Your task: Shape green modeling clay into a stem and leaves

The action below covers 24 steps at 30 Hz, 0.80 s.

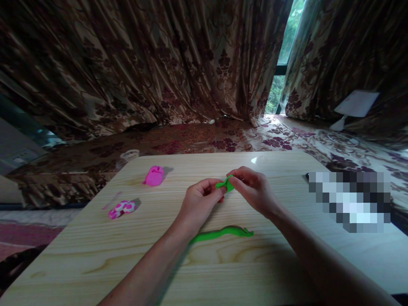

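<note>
Above the middle of the table, a small green piece of modelling clay (227,184) is pinched between both hands. My left hand (204,196) closes thumb and fingers on its left side. On its right edge, my right hand (251,186) grips with thumb and forefinger. The piece looks thin and folded; part of it is hidden by the fingers. Nearer to me lies a long green clay strip (223,233), its right end slightly split, its left end hidden behind my left forearm.
Left on the wooden table (153,263) are a pink clay shape (154,176), a pink-and-white spotted clay piece (122,208) and a thin pinkish stick (111,201). A clear container (129,156) stands by the far left corner. A blurred-out object (350,202) lies right. A white lamp (357,104) stands beyond.
</note>
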Each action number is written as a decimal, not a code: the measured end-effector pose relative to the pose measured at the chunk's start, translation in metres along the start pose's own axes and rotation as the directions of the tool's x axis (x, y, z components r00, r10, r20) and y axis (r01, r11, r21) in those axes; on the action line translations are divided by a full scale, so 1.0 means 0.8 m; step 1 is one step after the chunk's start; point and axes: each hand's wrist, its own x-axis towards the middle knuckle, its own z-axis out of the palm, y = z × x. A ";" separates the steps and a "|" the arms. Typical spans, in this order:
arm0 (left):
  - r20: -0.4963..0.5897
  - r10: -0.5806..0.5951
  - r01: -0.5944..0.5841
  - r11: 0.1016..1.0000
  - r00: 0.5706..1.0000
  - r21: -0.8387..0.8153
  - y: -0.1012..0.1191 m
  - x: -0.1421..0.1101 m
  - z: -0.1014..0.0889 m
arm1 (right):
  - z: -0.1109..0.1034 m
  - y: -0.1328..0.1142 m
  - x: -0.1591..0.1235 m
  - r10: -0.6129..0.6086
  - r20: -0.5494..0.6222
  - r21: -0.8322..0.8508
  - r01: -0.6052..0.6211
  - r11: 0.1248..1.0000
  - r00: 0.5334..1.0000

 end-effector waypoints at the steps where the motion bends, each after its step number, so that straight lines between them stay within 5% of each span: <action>1: -0.009 0.021 -0.021 1.000 1.000 0.020 -0.001 -0.001 0.001 | 0.000 0.000 0.000 0.003 0.000 -0.006 -0.003 1.000 1.000; 5: -0.011 0.028 -0.028 0.999 1.000 0.030 -0.001 -0.003 0.003 | -0.001 -0.001 0.002 0.031 0.041 0.011 -0.032 0.999 0.999; 9: 0.000 -0.118 0.115 0.970 0.993 -0.215 0.003 -0.002 0.002 | -0.003 0.000 0.003 0.085 0.038 0.120 -0.089 0.989 0.996; 14: 0.011 -0.211 0.191 0.861 0.977 -0.472 -0.001 0.002 0.002 | 0.007 0.002 -0.004 -0.023 0.092 0.092 0.015 0.996 0.995; 24: 0.027 -0.186 0.178 0.879 0.982 -0.442 0.001 0.002 0.003 | 0.013 0.008 -0.005 -0.088 0.005 0.097 0.087 0.991 0.996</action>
